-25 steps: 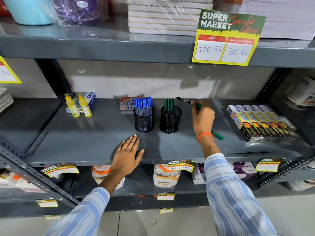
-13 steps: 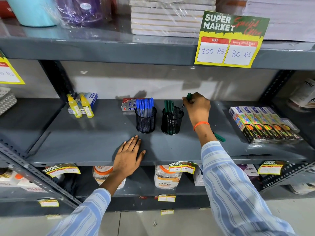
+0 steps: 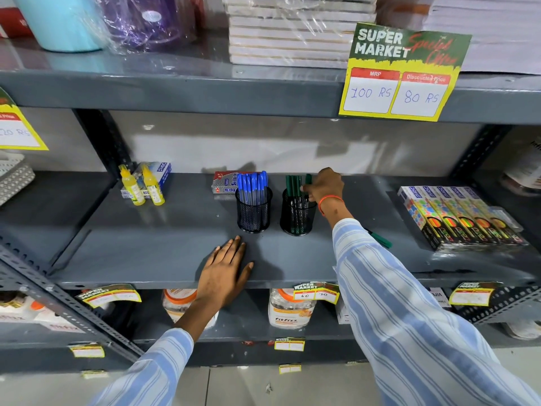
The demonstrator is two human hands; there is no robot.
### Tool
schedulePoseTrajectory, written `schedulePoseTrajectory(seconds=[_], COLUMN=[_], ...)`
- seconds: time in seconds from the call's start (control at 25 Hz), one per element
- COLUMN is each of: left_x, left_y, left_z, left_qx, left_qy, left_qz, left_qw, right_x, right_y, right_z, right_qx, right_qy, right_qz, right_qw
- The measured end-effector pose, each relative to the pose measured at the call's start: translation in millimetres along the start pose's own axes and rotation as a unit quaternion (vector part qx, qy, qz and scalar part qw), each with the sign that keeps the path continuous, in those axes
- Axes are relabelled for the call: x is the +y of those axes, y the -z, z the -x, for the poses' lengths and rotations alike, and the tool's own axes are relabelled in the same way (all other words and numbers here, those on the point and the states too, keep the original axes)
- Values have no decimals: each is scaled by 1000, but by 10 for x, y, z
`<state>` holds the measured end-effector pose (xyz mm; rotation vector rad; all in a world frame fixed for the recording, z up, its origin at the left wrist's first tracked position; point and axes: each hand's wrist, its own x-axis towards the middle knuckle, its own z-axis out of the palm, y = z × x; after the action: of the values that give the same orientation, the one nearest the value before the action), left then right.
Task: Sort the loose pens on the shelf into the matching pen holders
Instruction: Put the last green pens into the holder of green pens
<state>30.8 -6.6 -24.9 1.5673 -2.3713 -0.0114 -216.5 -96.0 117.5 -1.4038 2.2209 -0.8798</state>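
Pinching a green pen (image 3: 308, 179) near its capped top, my right hand (image 3: 325, 186) has fingers closed on it over the right mesh holder (image 3: 297, 213); the pen stands near upright, lower end down among the other green pens (image 3: 292, 186). My left hand (image 3: 224, 271) lies flat and spread on the shelf (image 3: 146, 244) by its front edge, gripping nothing.

Handling, my judgement: light, stiff plastic, smooth barrel, could slip; best taken mid-barrel or just under the cap, with a light pinch. The holder looks light too and may tip if knocked.

Looks: dark green caps, slim barrels. One more loose green pen (image 3: 380, 239) lies on the shelf right of my sleeve, partly hidden, between holder and coloured boxes (image 3: 459, 218). Left holder (image 3: 253, 212) is full of blue-capped pens (image 3: 253, 184), mid-shelf toward the back edge.
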Motion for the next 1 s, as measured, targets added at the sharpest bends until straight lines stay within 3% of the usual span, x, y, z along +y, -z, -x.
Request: schedulePoseTrajectory(seconds=[0.24,0.4,0.52,0.72,1.0], left_x=[-11,-26,-28,-50,-45], left_y=[-17,-29,-40,-66,-71], left_z=[-16,-11,-6,-19,-13], left_qx=[-7,-12,-13,-24,-28], left_qy=[-1,-5,-1,-1,0], left_qz=[-19,-23,-16,-20,-17], left_qw=[1000,1000,1000,1000,999], right_x=[115,286,656,1348,1447], right_y=[-131,-63,8,39,39], right_z=[1,112,214,427,531], right_qx=[14,78,142,71,64], right_qy=[-19,-17,-15,-55,-40], right_qz=[-6,-57,22,240,276], right_qw=[1000,995,989,967,958])
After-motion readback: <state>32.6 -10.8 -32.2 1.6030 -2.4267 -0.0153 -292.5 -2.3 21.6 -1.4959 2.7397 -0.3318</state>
